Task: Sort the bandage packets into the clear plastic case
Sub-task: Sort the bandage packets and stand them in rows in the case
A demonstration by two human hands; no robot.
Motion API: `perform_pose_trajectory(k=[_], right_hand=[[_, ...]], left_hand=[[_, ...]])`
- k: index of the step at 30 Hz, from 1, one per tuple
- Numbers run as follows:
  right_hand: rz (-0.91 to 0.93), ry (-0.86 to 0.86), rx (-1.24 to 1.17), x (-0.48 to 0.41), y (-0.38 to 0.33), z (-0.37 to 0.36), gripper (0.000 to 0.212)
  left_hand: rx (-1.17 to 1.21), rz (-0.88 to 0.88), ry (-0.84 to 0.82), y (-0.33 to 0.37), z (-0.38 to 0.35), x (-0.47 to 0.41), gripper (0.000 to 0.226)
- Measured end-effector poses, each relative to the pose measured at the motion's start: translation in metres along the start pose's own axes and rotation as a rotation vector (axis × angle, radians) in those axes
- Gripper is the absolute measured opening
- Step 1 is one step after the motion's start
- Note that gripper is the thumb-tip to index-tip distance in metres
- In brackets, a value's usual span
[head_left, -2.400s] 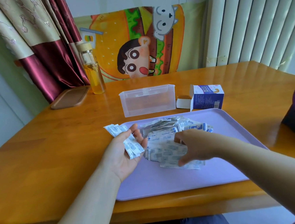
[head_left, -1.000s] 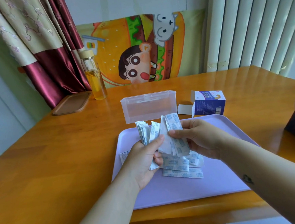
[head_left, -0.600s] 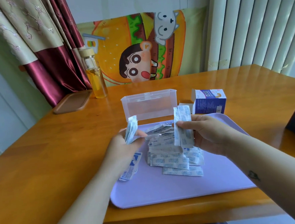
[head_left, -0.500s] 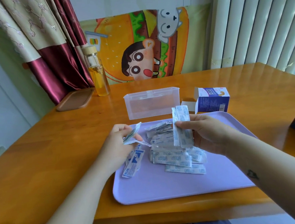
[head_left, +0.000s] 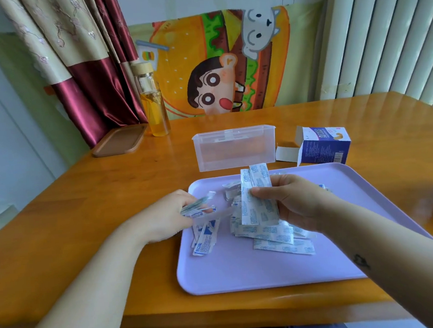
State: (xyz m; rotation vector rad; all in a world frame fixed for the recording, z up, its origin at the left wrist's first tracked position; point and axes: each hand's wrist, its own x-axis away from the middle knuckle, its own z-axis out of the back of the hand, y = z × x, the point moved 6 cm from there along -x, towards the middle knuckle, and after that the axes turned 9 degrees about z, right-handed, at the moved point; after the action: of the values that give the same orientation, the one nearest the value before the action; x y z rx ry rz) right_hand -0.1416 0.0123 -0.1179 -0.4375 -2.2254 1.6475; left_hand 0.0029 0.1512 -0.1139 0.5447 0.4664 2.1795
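Packets (head_left: 270, 233) split since a second ago: left hand (head_left: 166, 215) pinches a few low over the tray (head_left: 245, 275), right hand (head_left: 291, 202) grips an upright stack (head_left: 257, 199); case (head_left: 235, 148) beyond looks empty.

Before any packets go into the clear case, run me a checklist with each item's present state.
1. Right hand grip on its upright stack of packets: ok.
2. Stack edges squared: not ok, the tops are staggered.
3. Left hand grip on its few packets: ok, though blurred.
4. Clear case open on top: ok.
5. Way from tray to case free: ok.
6. Tray emptied: not ok, loose packets lie on it.
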Motion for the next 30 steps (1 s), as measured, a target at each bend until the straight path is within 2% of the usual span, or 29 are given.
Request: perform_pose_trajectory(k=[2,6,10,13,14,17,20,23,28,30], right_hand=[[0.006,0.008,0.002,0.000,0.000,0.000,0.017],[0.004,0.021,0.012,0.001,0.000,0.002,0.022],[-0.001,0.020,0.038,0.001,0.001,0.002,0.025],[0.010,0.003,0.069,0.003,0.000,-0.003,0.019],[0.015,-0.001,0.064,0.003,0.000,-0.005,0.018],[0.044,0.017,0.005,0.003,-0.003,-0.004,0.023],[0.065,0.054,-0.037,0.004,-0.004,0.001,0.032],[0.064,0.059,-0.068,0.004,-0.004,0.004,0.038],[0.063,0.049,-0.029,0.004,-0.002,-0.002,0.048],[0.068,0.073,0.017,0.003,-0.001,-0.001,0.045]], left_hand=[[0.084,0.017,-0.083,-0.002,-0.001,0.004,0.032],[0.083,0.041,-0.207,-0.003,-0.005,0.013,0.030],[0.447,0.052,-0.123,0.013,-0.004,0.014,0.018],[0.741,0.077,-0.138,0.034,-0.021,0.015,0.042],[0.796,0.057,-0.150,0.042,-0.028,0.015,0.044],[0.979,0.082,-0.102,0.052,-0.039,0.013,0.017],[1.156,0.125,-0.057,0.053,-0.040,0.013,0.013],[1.217,0.176,-0.065,0.053,-0.042,0.017,0.013],[1.309,0.177,-0.226,0.066,-0.051,0.022,0.018],[1.397,0.174,-0.300,0.071,-0.054,0.024,0.021]])
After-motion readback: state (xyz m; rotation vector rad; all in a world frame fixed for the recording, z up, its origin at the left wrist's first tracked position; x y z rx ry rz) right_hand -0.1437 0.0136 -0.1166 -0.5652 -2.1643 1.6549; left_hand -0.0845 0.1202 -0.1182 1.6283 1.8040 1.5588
